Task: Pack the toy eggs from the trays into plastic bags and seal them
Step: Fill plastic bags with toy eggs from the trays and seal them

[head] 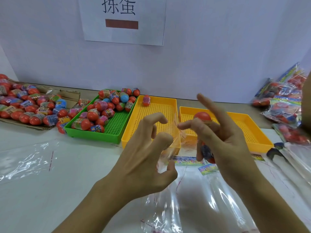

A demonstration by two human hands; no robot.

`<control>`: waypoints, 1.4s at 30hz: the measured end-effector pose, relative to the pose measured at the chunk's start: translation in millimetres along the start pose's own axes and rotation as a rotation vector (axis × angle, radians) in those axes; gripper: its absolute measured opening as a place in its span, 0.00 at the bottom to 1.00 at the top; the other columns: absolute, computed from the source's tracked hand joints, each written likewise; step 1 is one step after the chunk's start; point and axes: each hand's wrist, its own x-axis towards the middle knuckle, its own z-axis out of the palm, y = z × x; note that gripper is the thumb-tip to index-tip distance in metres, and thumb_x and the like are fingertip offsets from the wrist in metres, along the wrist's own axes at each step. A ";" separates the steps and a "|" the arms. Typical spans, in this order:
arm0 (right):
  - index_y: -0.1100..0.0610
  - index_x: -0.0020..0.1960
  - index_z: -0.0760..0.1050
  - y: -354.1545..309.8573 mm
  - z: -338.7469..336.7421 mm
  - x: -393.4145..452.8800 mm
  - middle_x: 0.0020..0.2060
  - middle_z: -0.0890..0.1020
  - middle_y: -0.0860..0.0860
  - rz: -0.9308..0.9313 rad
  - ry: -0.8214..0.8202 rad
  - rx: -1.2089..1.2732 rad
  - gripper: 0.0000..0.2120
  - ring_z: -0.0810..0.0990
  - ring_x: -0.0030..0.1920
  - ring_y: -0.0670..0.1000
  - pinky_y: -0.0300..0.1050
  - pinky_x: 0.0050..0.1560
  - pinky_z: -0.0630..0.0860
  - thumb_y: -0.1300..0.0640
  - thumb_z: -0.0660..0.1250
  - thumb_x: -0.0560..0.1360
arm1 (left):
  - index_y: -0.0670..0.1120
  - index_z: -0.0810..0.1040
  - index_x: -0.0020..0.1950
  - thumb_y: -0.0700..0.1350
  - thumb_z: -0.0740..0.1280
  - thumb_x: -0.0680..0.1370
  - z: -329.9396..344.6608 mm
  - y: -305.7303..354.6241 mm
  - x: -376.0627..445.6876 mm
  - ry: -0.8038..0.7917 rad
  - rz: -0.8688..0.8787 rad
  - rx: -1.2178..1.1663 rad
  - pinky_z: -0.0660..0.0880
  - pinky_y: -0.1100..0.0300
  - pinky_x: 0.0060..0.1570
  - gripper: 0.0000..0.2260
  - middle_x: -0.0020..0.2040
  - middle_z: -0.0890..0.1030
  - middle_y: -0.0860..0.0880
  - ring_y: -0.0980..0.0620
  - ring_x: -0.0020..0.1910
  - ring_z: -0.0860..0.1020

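The left hand [144, 148] pinches the clear bag [170, 148] mouth open so the right hand [223, 140], its grip curled round toy eggs [202, 116], can feed them in above the near counter [67, 182].

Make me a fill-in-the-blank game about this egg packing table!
1. The tray heaped with toy eggs is coloured ____.
2. The middle yellow tray holds just ____ egg.
3. The right hand grips eggs while the left hand pinches a clear plastic ____.
4. The sealed bags of eggs are piled at the table's ____ side.

Missing words: green; one; bag; right
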 end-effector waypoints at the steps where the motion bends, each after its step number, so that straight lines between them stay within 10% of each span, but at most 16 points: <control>1: 0.44 0.64 0.70 -1.4 -0.8 -0.2 0.46 0.86 0.54 0.016 0.002 -0.005 0.29 0.74 0.25 0.47 0.40 0.26 0.74 0.44 0.77 0.66 | 0.51 0.61 0.51 0.48 0.70 0.68 -1.3 -0.9 0.2 -0.013 0.008 0.003 0.72 0.55 0.38 0.20 0.64 0.62 0.49 0.46 0.50 0.67; 7: 0.39 0.55 0.79 2.9 -4.3 -2.1 0.46 0.83 0.47 -0.094 -0.068 -0.287 0.18 0.75 0.30 0.56 0.55 0.28 0.75 0.47 0.79 0.67 | 0.51 0.63 0.52 0.48 0.70 0.69 -3.0 -1.0 1.2 -0.125 0.057 0.001 0.60 0.69 0.42 0.19 0.65 0.62 0.48 0.47 0.50 0.68; 13: 0.41 0.55 0.73 7.5 -7.8 -1.3 0.44 0.80 0.47 -0.037 -0.104 -0.256 0.22 0.72 0.27 0.45 0.39 0.26 0.70 0.43 0.77 0.65 | 0.53 0.63 0.54 0.47 0.68 0.69 -5.6 -0.7 2.3 -0.102 0.059 0.003 0.61 0.68 0.43 0.19 0.64 0.62 0.48 0.50 0.52 0.66; 23: 0.42 0.58 0.79 5.8 -6.9 -2.8 0.43 0.84 0.45 -0.048 -0.159 -0.349 0.16 0.75 0.30 0.58 0.49 0.26 0.72 0.44 0.73 0.71 | 0.54 0.64 0.56 0.46 0.71 0.67 -3.7 0.4 0.9 -0.122 0.087 0.008 0.68 0.61 0.39 0.23 0.65 0.62 0.48 0.48 0.50 0.69; 27: 0.47 0.47 0.84 2.6 -5.8 -3.5 0.28 0.79 0.46 -0.032 -0.255 -0.352 0.10 0.71 0.24 0.54 0.46 0.22 0.68 0.42 0.70 0.73 | 0.55 0.62 0.55 0.48 0.69 0.68 -4.0 -0.7 1.2 -0.116 0.068 -0.022 0.69 0.61 0.37 0.21 0.64 0.61 0.49 0.47 0.51 0.69; 36: 0.57 0.41 0.69 0.1 -23.3 14.1 0.37 0.70 0.54 0.642 0.321 0.544 0.13 0.70 0.32 0.51 0.38 0.20 0.65 0.49 0.67 0.74 | 0.53 0.63 0.52 0.47 0.73 0.67 -2.9 -0.2 -0.2 -0.179 0.038 0.038 0.70 0.62 0.34 0.22 0.65 0.62 0.49 0.49 0.49 0.67; 42: 0.61 0.44 0.68 6.2 -13.0 12.8 0.40 0.71 0.58 0.482 0.254 0.455 0.07 0.75 0.31 0.55 0.47 0.36 0.73 0.71 0.59 0.71 | 0.53 0.64 0.51 0.47 0.74 0.67 -2.8 -0.6 -2.0 -0.231 0.033 0.065 0.66 0.61 0.37 0.21 0.65 0.62 0.49 0.52 0.51 0.63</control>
